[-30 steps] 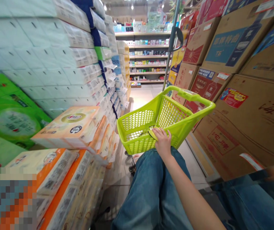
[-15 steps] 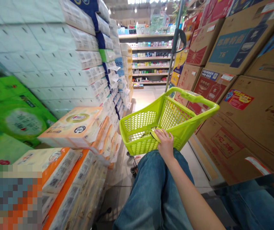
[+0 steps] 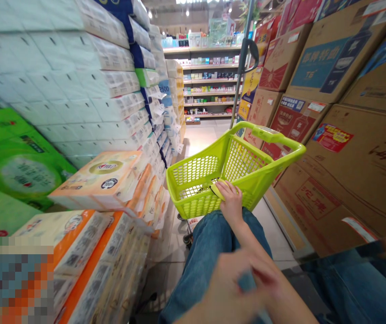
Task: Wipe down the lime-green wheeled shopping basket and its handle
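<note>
My right hand (image 3: 231,201) reaches to the near rim of a lime-green shopping basket cart (image 3: 196,209). Its fingers are curled over a small yellow item (image 3: 219,189) with a dark edge, at the near side of the basket; what the item is cannot be made out. Low in front, my left hand (image 3: 235,285) is raised over my jeans, smeared by motion. Its fingers look bent, but whether it holds anything is unclear. The basket's mesh inside shows no large goods.
Tissue packs (image 3: 101,171) are stacked on the left, with tall white stacks (image 3: 61,76) behind. Cardboard cartons (image 3: 365,162) line the right side. A grey pole (image 3: 242,72) with a handle rises beyond the cart. Shelves (image 3: 209,67) stand at the far end. Blurred jeans (image 3: 361,281) appear at lower right.
My left hand has come into view from the bottom. My right hand stays at the basket rim with the yellow item. The whole view has shifted slightly.
</note>
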Demonstrator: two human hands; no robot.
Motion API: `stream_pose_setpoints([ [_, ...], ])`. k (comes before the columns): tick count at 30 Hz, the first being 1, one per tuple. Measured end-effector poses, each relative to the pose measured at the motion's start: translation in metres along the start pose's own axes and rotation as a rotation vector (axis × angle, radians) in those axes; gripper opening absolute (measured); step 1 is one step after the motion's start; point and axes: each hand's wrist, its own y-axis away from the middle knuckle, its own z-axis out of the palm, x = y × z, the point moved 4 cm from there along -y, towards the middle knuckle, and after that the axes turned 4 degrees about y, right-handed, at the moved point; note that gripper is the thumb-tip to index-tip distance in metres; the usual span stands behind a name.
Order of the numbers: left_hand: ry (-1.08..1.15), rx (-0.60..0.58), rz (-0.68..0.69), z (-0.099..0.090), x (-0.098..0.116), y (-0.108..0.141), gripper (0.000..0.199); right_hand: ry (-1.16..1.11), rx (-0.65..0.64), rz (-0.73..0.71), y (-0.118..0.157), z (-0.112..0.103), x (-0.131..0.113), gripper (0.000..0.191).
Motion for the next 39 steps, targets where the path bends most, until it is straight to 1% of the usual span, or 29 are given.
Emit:
stream_pose_setpoints([
  [1,-0.107,0.236,0.019,-0.035,-0.001,-0.007,0.034,0.002,-0.002,-0.001,0.0,0.0,0.0,0.071],
  [2,-0.17,0.39,0.034,-0.066,-0.003,-0.012,0.039,0.004,-0.001,0.0,0.0,0.0,-0.001,0.071],
  [3,-0.427,0.716,0.055,-0.101,-0.003,-0.008,0.039,0.007,0.0,0.0,0.0,0.0,-0.001,0.071],
  [4,-0.683,0.914,0.046,-0.127,-0.004,-0.004,0.042,0.008,0.002,0.0,0.0,0.0,-0.001,0.071],
  [5,-0.905,0.985,0.025,-0.146,-0.008,-0.001,0.051,0.01,0.003,0.0,0.0,0.0,0.0,0.072],
  [6,-1.093,0.997,-0.006,-0.16,-0.015,0.001,0.061,0.014,0.004,0.0,0.0,-0.001,0.0,0.072],
  [7,-1.248,0.983,-0.046,-0.17,-0.023,0.004,0.069,0.02,0.003,-0.001,-0.001,-0.001,0.0,0.072],
  [8,-1.362,0.944,-0.077,-0.176,-0.031,0.006,0.076,0.028,0.004,0.001,-0.001,-0.002,0.0,0.072],
  [10,-1.486,0.895,-0.108,-0.181,-0.045,0.01,0.081,0.052,0.009,0.016,-0.001,-0.002,-0.003,0.071],
  [12,-1.54,0.902,-0.119,-0.179,-0.053,0.011,0.081,0.069,0.003,0.024,0.001,0.001,-0.015,0.069],
  [14,-1.56,0.937,-0.127,-0.176,-0.057,0.009,0.08,0.061,-0.031,-0.007,0.005,0.01,-0.038,0.066],
  [16,-1.574,0.971,-0.144,-0.176,-0.059,0.007,0.078,0.032,-0.087,-0.084,0.012,0.024,-0.068,0.061],
  [18,-1.595,0.992,-0.16,-0.177,-0.061,0.006,0.071,0.003,-0.126,-0.151,0.018,0.036,-0.094,0.056],
  [20,-1.611,0.998,-0.164,-0.178,-0.063,0.006,0.067,-0.014,-0.145,-0.2,0.022,0.042,-0.109,0.052],
  [22,-1.61,0.99,-0.156,-0.178,-0.063,0.006,0.069,-0.021,-0.154,-0.25,0.022,0.041,-0.106,0.054],
  [23,-1.602,0.985,-0.151,-0.177,-0.062,0.006,0.071,-0.02,-0.155,-0.274,0.021,0.038,-0.099,0.056],
  [25,-1.582,0.986,-0.146,-0.173,-0.06,0.007,0.075,-0.001,-0.139,-0.286,0.017,0.028,-0.075,0.062],
  [29,-1.548,0.997,-0.125,-0.166,-0.057,0.01,0.08,0.112,-0.044,-0.157,0.009,0.0,-0.013,0.074],
  [31,-1.538,0.989,-0.105,-0.163,-0.057,0.012,0.082,0.159,-0.006,-0.099,0.008,-0.01,0.007,0.076],
  [32,-1.533,0.988,-0.096,-0.161,-0.058,0.012,0.082,0.17,0.006,-0.078,0.007,-0.013,0.012,0.076],
  [33,-1.528,0.991,-0.09,-0.16,-0.059,0.012,0.083,0.172,0.014,-0.056,0.007,-0.015,0.014,0.076],
  [35,-1.522,1.008,-0.085,-0.155,-0.059,0.012,0.083,0.16,0.029,-0.006,0.009,-0.015,0.009,0.076],
  [37,-1.52,1.031,-0.09,-0.15,-0.06,0.012,0.084,0.135,0.034,0.026,0.014,-0.009,-0.006,0.076],
  [39,-1.522,1.05,-0.106,-0.144,-0.061,0.013,0.085,0.105,0.011,0.002,0.022,0.001,-0.03,0.074],
])
